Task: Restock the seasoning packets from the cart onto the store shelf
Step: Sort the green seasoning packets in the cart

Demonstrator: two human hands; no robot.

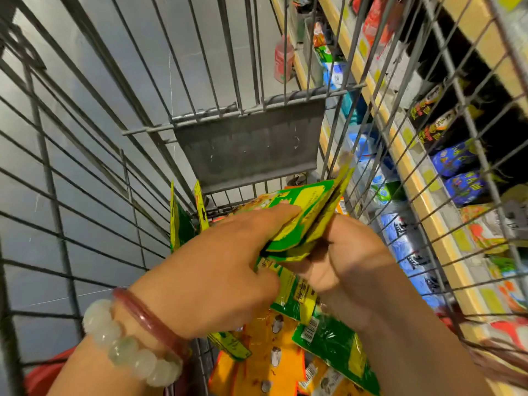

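Note:
Inside the wire cart (248,144) both my hands hold a small stack of green and yellow seasoning packets (311,212). My right hand (348,261) grips the stack from below and the right. My left hand (225,261), with two bracelets on its wrist, lays its forefinger along the top packet while the thumb pinches the stack's near edge. More green packets (334,347) and orange packets (268,358) lie loose in the cart under my hands. Two green packets (183,221) stand upright against the cart's left wall.
The store shelf (417,178) runs along the right behind the cart's wire side, stocked with blue, white, black and orange packets. A grey flap (248,144) closes the cart's far end. Beyond it a red bottle (283,60) stands on the grey floor.

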